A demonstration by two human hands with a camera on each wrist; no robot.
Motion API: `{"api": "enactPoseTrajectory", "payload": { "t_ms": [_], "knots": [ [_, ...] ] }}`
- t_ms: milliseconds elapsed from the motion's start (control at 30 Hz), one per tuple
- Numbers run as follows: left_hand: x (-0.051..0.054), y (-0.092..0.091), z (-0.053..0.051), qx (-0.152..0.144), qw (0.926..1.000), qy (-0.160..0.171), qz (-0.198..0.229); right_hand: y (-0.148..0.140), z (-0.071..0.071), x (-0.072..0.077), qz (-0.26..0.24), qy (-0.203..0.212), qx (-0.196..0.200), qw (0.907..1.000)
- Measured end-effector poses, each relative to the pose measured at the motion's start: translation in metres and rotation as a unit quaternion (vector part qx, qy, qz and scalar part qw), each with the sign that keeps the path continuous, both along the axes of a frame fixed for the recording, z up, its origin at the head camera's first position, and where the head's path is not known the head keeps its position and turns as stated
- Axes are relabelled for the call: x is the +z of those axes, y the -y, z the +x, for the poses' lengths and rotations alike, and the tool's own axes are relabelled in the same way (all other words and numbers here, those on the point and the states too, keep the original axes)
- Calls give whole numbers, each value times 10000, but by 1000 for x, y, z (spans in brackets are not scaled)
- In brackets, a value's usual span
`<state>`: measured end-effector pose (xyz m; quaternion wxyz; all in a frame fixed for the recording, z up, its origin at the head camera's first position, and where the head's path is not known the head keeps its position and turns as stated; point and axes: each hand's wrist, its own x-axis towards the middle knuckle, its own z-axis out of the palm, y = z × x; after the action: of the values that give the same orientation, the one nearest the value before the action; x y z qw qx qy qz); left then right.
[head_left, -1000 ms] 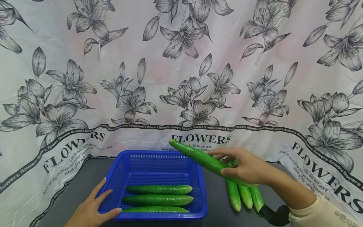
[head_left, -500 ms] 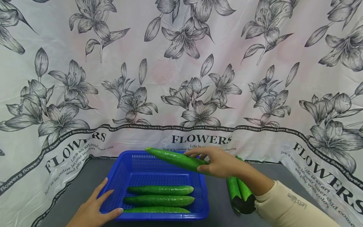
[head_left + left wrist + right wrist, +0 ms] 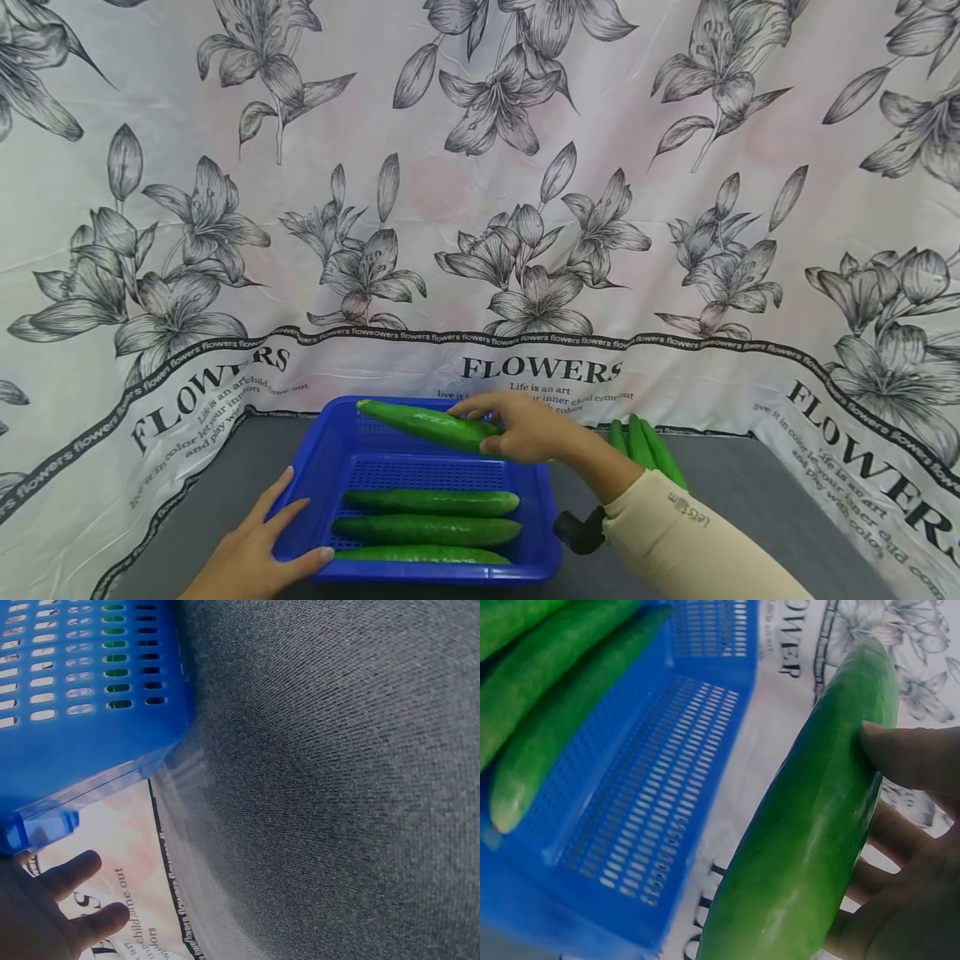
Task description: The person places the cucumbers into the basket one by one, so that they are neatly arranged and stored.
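Observation:
My right hand holds a green cucumber above the back of a blue plastic basket. The cucumber slants, its narrow tip raised to the left. In the right wrist view the thumb lies on one side of it and the fingers on the other. Inside the basket, three cucumbers lie side by side toward the front; the nearest is partly hidden by the front rim. My left hand rests with spread fingers at the basket's front left corner, thumb on the rim.
More cucumbers lie on the dark grey table to the right, partly behind my right forearm. A black wrist strap piece hangs below that sleeve. Behind the table stands a flower-printed cloth.
My right hand has carried the cucumber leftward from above the cucumbers on the right to over the basket, lowering it slightly. The left hand stays at the basket's corner.

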<state>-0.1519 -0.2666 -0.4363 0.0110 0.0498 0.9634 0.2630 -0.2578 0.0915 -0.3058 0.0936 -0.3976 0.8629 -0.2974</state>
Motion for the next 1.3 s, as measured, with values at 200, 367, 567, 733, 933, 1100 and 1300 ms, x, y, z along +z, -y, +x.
{"api": "enactPoseTrajectory", "payload": {
  "t_ms": [200,367,567,733,933,1100,1300],
  "knots": [
    [0,-1,-1,23,10000,58,18,18,-9,-17,113,48,-60,9999],
    [-1,0,-2,16,10000,21,1,32,-18,-37,315,20,-194,9993],
    [-2,1,1,-18,10000,10,-1,44,-24,-59,480,164,-393,9979],
    [-1,1,-1,-30,10000,6,16,49,-29,-70,545,213,-473,9972],
    [0,-1,0,-23,10000,31,45,53,-34,-81,705,477,-513,9951],
    [1,-1,1,-11,10000,50,61,58,-38,-88,864,371,-522,9942],
    [1,-1,1,-20,10000,24,7,63,-43,-98,1123,247,-576,9917]
  ]
}}
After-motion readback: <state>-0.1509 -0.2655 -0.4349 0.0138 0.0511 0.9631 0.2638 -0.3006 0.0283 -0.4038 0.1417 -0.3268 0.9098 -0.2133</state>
